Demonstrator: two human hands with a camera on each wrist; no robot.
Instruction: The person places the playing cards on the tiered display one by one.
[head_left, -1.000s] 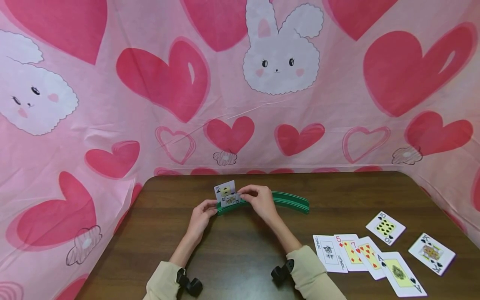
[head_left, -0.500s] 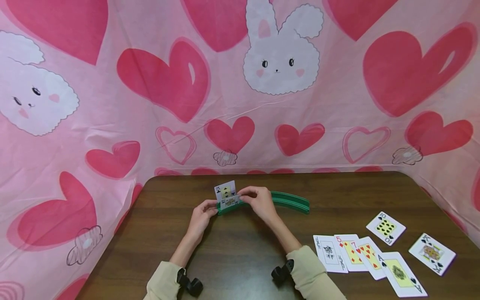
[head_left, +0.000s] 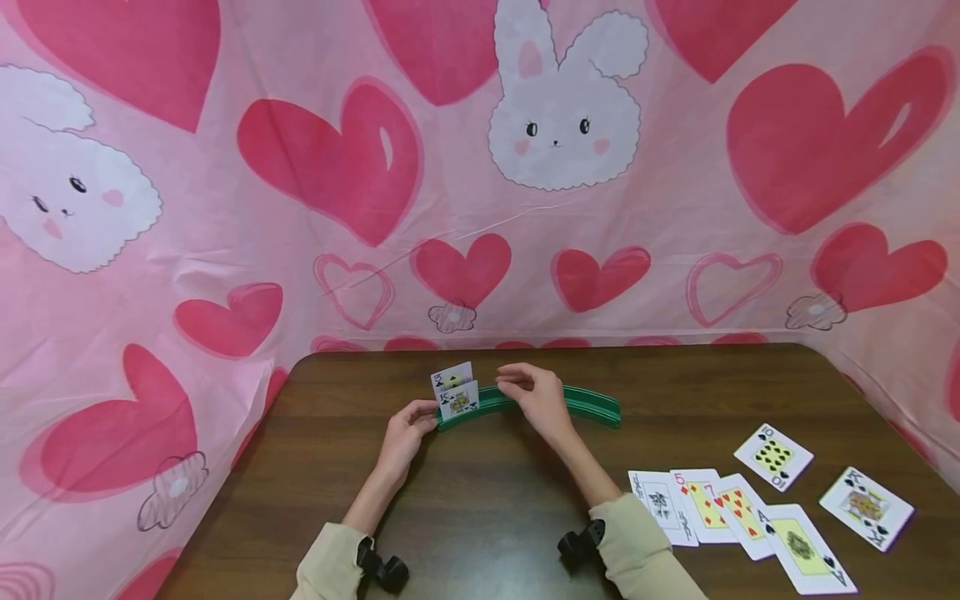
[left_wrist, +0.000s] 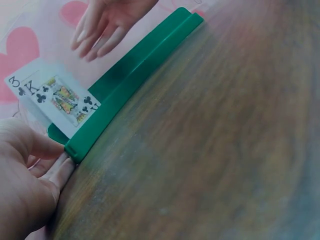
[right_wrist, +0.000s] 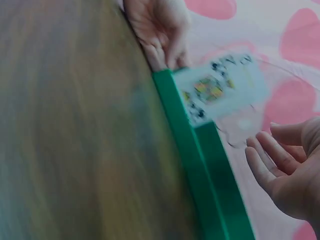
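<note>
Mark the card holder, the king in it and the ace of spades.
Card holder [left_wrist: 121,94]: left wrist view, front rail.
King [left_wrist: 64,101]: left wrist view, printed figure.
Ace of spades [head_left: 799,546]: head view, centre emblem.

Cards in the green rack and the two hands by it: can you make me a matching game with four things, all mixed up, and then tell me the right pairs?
1. rack
2. left hand
3. right hand
4. 3

A. holding nothing
B. behind the K in the rack
C. gripping one end of the rack
D. green

Right pairs: 1-D, 2-C, 3-A, 4-B.
</note>
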